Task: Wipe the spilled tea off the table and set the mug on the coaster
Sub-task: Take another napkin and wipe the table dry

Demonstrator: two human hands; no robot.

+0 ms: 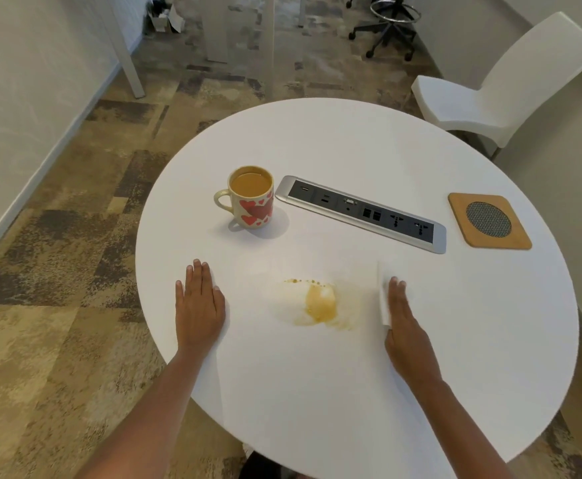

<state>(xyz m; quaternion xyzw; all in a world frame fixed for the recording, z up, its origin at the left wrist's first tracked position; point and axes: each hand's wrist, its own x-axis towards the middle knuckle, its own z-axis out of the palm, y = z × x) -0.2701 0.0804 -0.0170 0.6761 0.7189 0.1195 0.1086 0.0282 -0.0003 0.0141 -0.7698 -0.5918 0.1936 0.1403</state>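
Note:
A puddle of spilled tea (320, 304) lies on the round white table (351, 375), near its front middle. A cream mug (250, 202) with red hearts, full of tea, stands upright at the left of the table's middle. The wooden coaster (489, 221) with a round mesh centre lies at the far right, bare. My left hand (199, 302) rests flat on the table by its left edge, fingers apart, left of the spill. My right hand (405, 319) is just right of the spill and presses a white tissue (382, 295) against the table.
A silver power and socket strip (360, 212) is set into the table between the mug and the coaster. A white chair (497, 88) stands behind the table at the right. Patterned carpet (57, 271) surrounds the table; an office chair base (389, 25) stands far back.

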